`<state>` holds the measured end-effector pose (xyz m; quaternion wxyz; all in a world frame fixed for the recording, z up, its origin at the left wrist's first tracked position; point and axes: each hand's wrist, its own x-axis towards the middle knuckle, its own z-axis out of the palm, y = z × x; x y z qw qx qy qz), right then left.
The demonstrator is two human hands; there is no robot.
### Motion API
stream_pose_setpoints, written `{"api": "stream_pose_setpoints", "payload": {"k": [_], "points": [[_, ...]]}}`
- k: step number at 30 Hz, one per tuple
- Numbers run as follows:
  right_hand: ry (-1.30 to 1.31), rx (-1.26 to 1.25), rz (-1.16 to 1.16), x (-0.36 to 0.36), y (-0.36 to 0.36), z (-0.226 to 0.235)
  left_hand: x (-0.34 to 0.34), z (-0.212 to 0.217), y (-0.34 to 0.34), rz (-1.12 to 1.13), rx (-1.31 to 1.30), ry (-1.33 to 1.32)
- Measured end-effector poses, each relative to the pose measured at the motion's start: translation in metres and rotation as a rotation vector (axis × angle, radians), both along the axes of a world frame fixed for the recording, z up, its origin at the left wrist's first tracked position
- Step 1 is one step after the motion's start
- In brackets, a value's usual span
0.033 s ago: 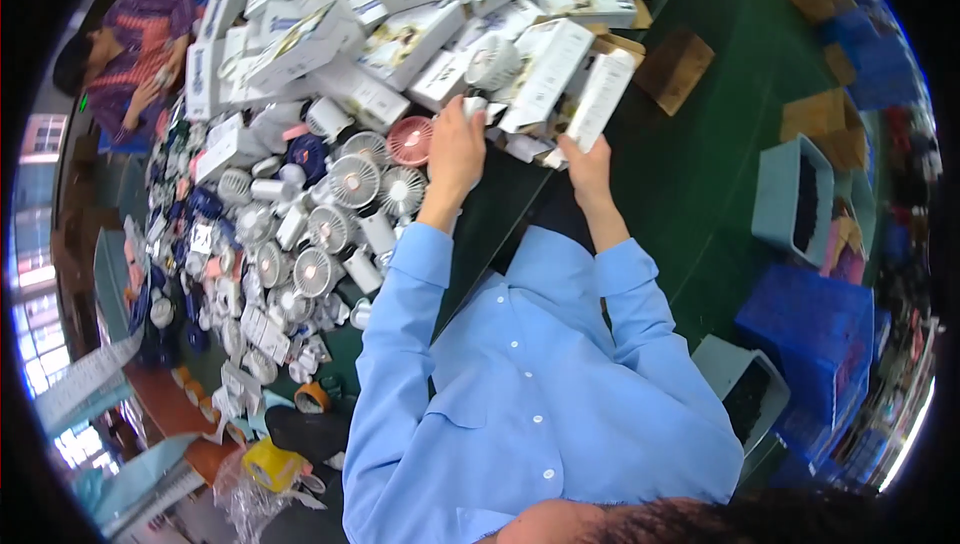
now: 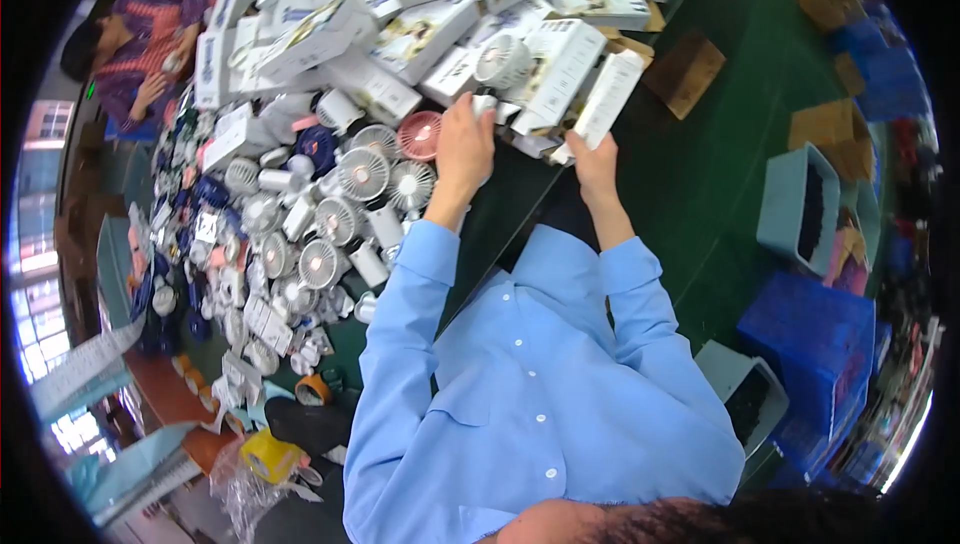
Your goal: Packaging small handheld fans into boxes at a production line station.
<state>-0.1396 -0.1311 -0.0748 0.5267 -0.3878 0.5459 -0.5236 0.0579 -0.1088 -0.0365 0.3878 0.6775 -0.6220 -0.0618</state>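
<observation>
Left hand: fingers curling nearly closed, seemingly gripping a white fan beside white boxes; right hand: pinching a narrow carton right of the fan; step, apparently: handling both; next move: probably calling for steady holds

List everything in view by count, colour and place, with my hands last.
cartons: many, mostly white, heaped along the top
loose fans: many, mostly white, some navy, left
upper fan: one, white, upper centre
slim box: one, white, upper centre-right
brown boxes: several, brown, right
bins: at least two, pale blue, right
blue crates: several, blue, right
tape roll: one, orange, lower left
plastic bag: one, clear, lower left
co-worker: one, purple-and-red top, upper left
shirt: one, light blue, centre
left hand: one, bare, gripping a white part below the upper fan
right hand: one, bare, gripping the slim box
</observation>
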Motion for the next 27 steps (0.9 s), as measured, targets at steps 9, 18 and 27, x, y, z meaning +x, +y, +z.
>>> {"api": "stream_pose_setpoints", "payload": {"k": [9,18,27], "points": [[0.108,-0.036,0.058,0.035,-0.024,-0.025,0.051,0.039,0.091,0.255,-0.117,-0.076],[0.061,0.029,0.105,0.032,-0.012,0.008,0.198,0.022,0.207,0.937,0.046,-0.421],[0.237,-0.119,-0.069,0.018,0.012,-0.002,0.198,0.040,0.190,0.890,-0.115,-0.358]]}}
